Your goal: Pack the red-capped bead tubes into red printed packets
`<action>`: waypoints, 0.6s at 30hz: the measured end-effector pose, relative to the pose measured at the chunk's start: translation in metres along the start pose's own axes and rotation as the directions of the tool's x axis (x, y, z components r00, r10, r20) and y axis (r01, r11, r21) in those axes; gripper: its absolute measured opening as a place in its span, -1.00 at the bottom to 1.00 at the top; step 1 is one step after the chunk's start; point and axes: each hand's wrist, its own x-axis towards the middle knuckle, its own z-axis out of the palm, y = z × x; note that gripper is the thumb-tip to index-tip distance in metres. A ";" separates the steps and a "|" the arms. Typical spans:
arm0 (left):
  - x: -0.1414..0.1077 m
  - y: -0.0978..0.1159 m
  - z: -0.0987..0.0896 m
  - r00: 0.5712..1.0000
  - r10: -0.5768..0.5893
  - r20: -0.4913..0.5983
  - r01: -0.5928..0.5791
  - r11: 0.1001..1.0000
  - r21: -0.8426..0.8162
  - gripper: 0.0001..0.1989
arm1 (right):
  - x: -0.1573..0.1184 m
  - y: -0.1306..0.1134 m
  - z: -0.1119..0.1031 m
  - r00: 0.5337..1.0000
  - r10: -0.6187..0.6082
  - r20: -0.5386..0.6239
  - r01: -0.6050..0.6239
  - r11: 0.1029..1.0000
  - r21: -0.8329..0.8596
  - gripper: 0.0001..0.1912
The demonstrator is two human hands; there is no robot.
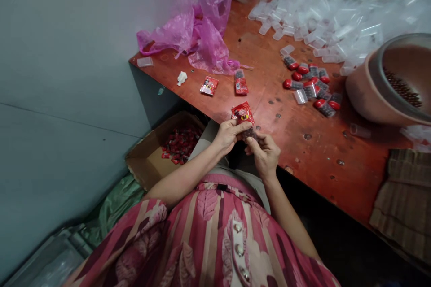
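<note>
At the table's front edge my left hand (229,134) pinches a small red printed packet (242,111) between thumb and fingers. Just below the packet a small clear container with dark contents (250,132) shows between the hands, and my right hand (264,152) closes its fingertips on its lower end. Whether the container sits inside the packet's mouth cannot be made out. Beyond my hands lie a flat red packet (209,85) and another packet with a clear container sticking out of its top (241,83).
Several red-capped containers (310,84) lie right of my hands, near a heap of clear plastic tubes (323,22). A bowl with dark beads (360,85) stands at right. A pink plastic bag (208,31) lies behind. A cardboard box (148,161) holds red packets below left.
</note>
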 end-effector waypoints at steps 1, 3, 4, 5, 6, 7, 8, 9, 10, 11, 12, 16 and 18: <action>0.000 0.000 -0.002 1.000 0.000 0.013 -0.001 0.999 0.039 -0.70 | 0.001 0.002 0.000 0.999 0.030 0.023 -0.031 0.998 0.052 -0.75; -0.001 0.003 -0.006 1.000 0.017 0.017 -0.020 0.990 0.140 -0.71 | 0.004 0.004 -0.002 0.990 0.071 0.118 -0.083 0.992 0.094 -0.73; -0.002 0.005 -0.009 0.999 0.039 0.013 -0.041 0.977 0.209 -0.72 | 0.007 0.004 -0.005 0.983 0.073 0.169 -0.086 0.994 0.071 -0.71; -0.003 0.007 -0.012 0.998 0.066 0.012 -0.066 0.955 0.291 -0.73 | 0.011 0.002 -0.008 0.977 0.064 0.202 -0.070 0.997 0.026 -0.69; -0.004 0.009 -0.014 0.996 0.089 0.020 -0.089 0.921 0.379 -0.74 | 0.015 -0.001 -0.012 0.977 0.042 0.210 -0.036 0.999 -0.030 -0.68; -0.005 0.011 -0.016 0.994 0.098 0.043 -0.107 0.879 0.465 -0.76 | 0.021 -0.007 -0.016 0.982 0.001 0.191 0.016 0.996 -0.087 -0.66; -0.007 0.012 -0.017 0.993 0.090 0.078 -0.118 0.835 0.538 -0.78 | 0.028 -0.013 -0.020 0.987 -0.051 0.150 0.072 0.988 -0.135 -0.63; -0.008 0.011 -0.017 0.991 0.070 0.113 -0.124 0.795 0.594 -0.80 | 0.035 -0.020 -0.024 0.985 -0.115 0.130 0.136 0.976 -0.169 -0.61; -0.010 0.010 -0.016 0.989 0.047 0.142 -0.127 0.762 0.634 -0.81 | 0.042 -0.027 -0.026 0.974 -0.172 0.150 0.199 0.960 -0.195 -0.62; -0.012 0.009 -0.015 0.986 0.028 0.163 -0.131 0.737 0.663 -0.82 | 0.048 -0.032 -0.027 0.957 -0.205 0.208 0.248 0.945 -0.212 -0.68; -0.014 0.007 -0.014 0.985 0.017 0.174 -0.133 0.718 0.683 -0.83 | 0.053 -0.036 -0.026 0.937 -0.218 0.272 0.280 0.935 -0.218 -0.76; -0.016 0.002 -0.012 0.985 0.008 0.172 -0.125 0.718 0.685 -0.82 | 0.063 -0.029 -0.015 0.953 -0.192 0.234 0.241 0.948 -0.205 -0.74; -0.015 0.002 -0.014 0.988 -0.004 0.153 -0.094 0.777 0.622 -0.83 | 0.060 -0.019 -0.009 0.983 -0.165 0.080 0.176 0.972 -0.157 -0.75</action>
